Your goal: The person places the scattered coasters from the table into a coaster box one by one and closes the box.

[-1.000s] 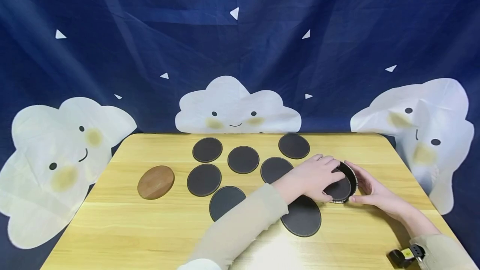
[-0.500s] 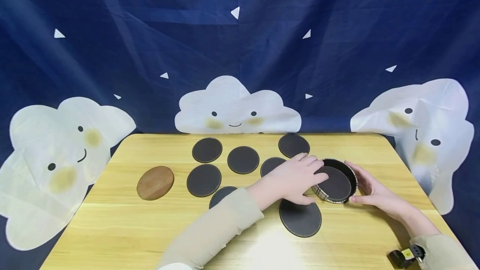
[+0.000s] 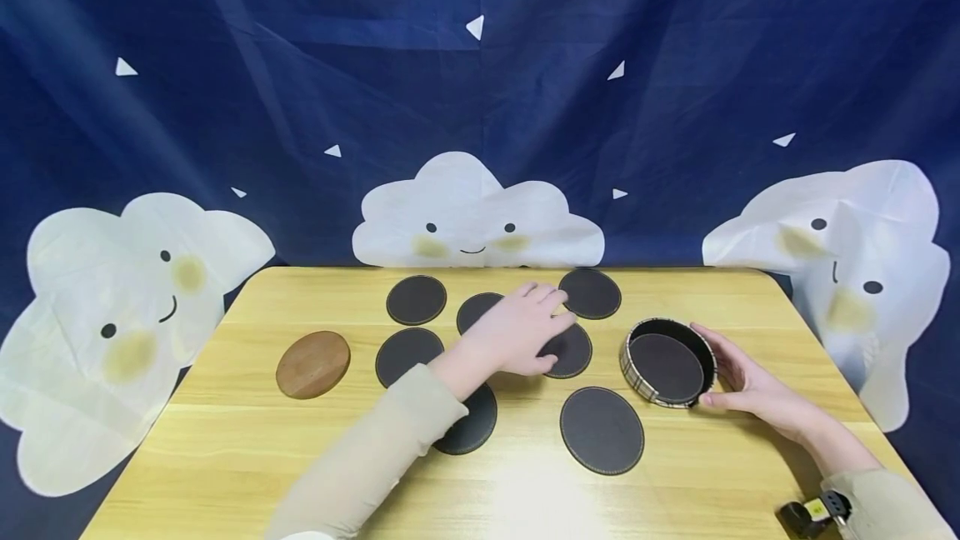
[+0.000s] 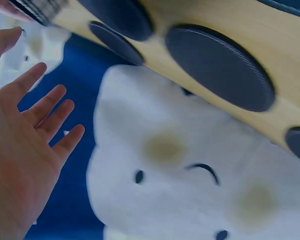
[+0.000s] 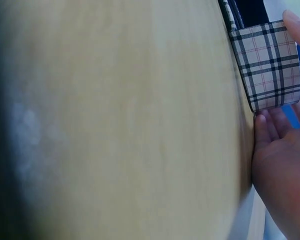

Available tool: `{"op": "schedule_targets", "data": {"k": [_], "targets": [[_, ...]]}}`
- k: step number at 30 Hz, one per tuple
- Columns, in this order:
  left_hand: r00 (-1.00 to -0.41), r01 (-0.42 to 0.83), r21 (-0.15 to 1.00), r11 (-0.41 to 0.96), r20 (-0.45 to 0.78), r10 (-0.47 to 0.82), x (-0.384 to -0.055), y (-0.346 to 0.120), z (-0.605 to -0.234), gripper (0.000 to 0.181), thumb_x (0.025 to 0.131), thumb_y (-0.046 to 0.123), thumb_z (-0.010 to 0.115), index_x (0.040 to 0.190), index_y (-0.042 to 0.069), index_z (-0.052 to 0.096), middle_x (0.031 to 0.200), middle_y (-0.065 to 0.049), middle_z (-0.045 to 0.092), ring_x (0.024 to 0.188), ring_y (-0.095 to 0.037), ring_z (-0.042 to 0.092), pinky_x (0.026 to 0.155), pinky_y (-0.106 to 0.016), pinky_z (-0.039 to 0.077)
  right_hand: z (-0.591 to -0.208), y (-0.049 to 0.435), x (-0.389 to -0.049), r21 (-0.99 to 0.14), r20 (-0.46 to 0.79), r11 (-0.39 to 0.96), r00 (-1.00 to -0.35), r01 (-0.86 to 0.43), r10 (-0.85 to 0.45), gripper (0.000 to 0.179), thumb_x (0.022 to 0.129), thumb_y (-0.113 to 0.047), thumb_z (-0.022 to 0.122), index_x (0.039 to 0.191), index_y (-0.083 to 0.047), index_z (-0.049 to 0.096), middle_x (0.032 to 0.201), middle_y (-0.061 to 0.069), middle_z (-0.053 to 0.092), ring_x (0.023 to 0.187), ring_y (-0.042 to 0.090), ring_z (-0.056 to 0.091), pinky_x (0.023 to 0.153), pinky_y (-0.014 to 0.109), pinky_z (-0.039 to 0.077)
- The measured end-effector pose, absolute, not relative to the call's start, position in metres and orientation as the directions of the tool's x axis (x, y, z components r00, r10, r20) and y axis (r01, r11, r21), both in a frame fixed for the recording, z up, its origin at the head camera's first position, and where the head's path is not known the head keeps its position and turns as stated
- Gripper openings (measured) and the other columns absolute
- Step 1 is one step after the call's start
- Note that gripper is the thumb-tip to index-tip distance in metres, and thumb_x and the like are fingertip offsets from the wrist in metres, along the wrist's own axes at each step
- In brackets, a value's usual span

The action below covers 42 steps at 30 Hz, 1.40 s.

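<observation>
My left hand is above the table over a black round coaster, partly covering it. In the left wrist view its fingers are spread, with nothing between them. My right hand holds the right side of a round plaid coaster holder, thumb at the front and fingers behind. The right wrist view shows the holder's checked wall between thumb and fingers. Inside the holder lies a dark round disc; whether it is a coaster or the bottom, I cannot tell.
Several black coasters lie flat about the table, one in front and one at the back. A brown wooden disc lies at the left. Behind the table hangs a blue cloth with clouds.
My left hand has come out of the holder and moved left, to above the coasters in the middle. The right hand and the holder have stayed in place.
</observation>
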<state>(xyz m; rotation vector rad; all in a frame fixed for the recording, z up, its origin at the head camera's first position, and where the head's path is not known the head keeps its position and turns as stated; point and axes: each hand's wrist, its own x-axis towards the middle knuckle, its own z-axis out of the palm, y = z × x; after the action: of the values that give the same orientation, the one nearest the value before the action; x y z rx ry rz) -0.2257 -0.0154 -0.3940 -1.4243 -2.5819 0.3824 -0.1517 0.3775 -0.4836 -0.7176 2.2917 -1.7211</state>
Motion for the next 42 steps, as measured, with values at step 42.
{"op": "schedule_targets", "data": {"k": [42], "targets": [[-0.863,0.504,-0.081,0.860,0.002,0.506,-0.300,-0.160,-0.443,0.055,0.086,0.036,0.076,0.136,0.014,0.064,0.146,-0.020,0.052,0.135,-0.043,0.048,0.112,-0.061,0.041,-0.485,0.378,-0.153,-0.942,0.130,0.211,-0.866,-0.260,-0.483,0.098,0.089,0.017,0.064,0.169,0.000,0.010,0.163,-0.029,0.032,0.143,-0.018,0.038,0.109,0.000,0.028]]}}
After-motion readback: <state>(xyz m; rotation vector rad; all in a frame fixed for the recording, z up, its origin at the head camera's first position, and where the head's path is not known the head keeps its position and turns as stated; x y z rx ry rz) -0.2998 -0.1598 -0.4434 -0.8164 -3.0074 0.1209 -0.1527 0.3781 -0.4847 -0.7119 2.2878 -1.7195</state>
